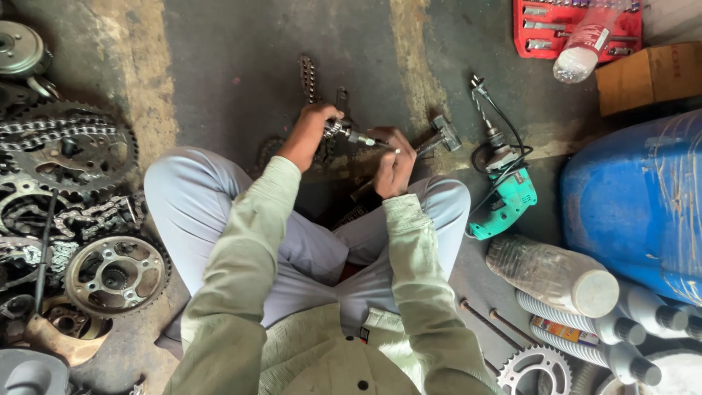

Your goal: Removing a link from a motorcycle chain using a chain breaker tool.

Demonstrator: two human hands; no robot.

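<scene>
the person sits cross-legged on the stained concrete floor point(241, 73), both hands raised just above the knees. the left hand point(311, 124) is clamped around a small metal part point(338, 129), seemingly a short shaft with a toothed end, though its exact kind is too small to tell. the right hand point(393, 164) is closed in a pinch on a slim rod-like tool point(371, 140) whose tip meets that part, so one hand apparently steadies the piece while the other works on it.

taking the metal part as the landmark: a drive chain point(308, 77) lies on the floor just beyond it, a hammer point(439, 135) rests to its right, within easy reach, and further right sits a teal electric drill point(504, 197) with its cord looped. well beyond and right is a red socket set case point(534, 33) with a clear plastic bottle point(585, 44) lying on it. far left, large sprockets point(73, 150) and chains are heaped together. near right, grey bottles point(578, 329) lie beside a blue drum point(636, 197).
</scene>
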